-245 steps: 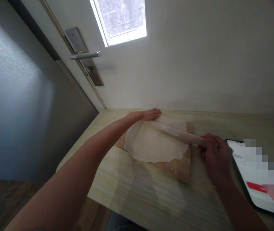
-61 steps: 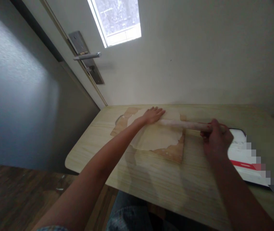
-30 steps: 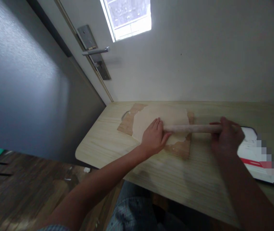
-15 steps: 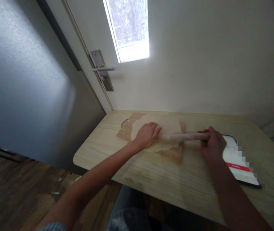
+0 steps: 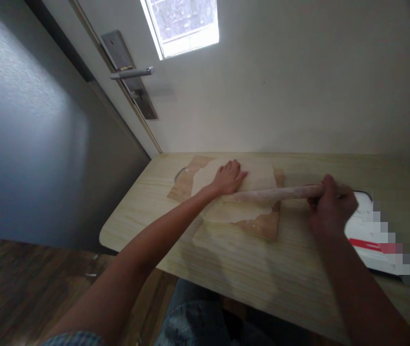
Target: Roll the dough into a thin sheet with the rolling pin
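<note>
A pale sheet of rolled-out dough [image 5: 259, 175] covers most of a wooden cutting board [image 5: 262, 227], whose corners show around its uneven edge. My left hand [image 5: 228, 178] lies on the dough with its fingers stretched out, holding nothing. The floury rolling pin [image 5: 277, 193] slants across the dough and past the board's right edge, its left end beside my left wrist. Around its right part my right hand [image 5: 331, 204] is closed.
Right of my right hand lies a white, flat object with a red stripe [image 5: 365, 244], partly blurred out. The light wooden table [image 5: 140, 206] meets a white door [image 5: 280, 105] at the back. A metal door handle [image 5: 133, 73] sticks out at the upper left.
My left hand has slid farther back on the dough, and the pin's left end now lies on its near side. My right hand has shifted slightly right. The view has tilted down.
</note>
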A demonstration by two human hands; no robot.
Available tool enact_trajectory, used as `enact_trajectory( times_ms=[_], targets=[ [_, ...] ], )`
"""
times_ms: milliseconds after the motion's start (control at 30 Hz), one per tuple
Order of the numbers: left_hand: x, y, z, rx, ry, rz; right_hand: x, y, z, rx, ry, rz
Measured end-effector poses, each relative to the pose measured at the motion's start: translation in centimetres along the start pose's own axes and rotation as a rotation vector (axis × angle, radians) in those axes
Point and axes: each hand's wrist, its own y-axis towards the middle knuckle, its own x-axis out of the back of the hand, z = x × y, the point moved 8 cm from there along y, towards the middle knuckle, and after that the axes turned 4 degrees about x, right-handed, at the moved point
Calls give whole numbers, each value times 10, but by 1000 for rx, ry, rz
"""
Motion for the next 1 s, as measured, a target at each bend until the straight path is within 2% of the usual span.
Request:
enact_trajectory(
  times_ms=[167,300,467,667,900,1000],
  targets=[
    [4,1,0,7,-126,181,5,-5,7,110,-86,-47],
    [0,2,-5,-3,-73,238,12,-9,14,166,-115,-121],
    [-2,8,-4,41,-19,175,15,-9,14,152,-40,-160],
    [-3,19,2,136,-4,227,14,-6,13,126,0,-160],
    [-10,13,-6,123,99,116,14,-5,13,101,-5,-175],
    [-7,11,-7,111,83,45,14,-6,12,98,-10,-177]
  ],
)
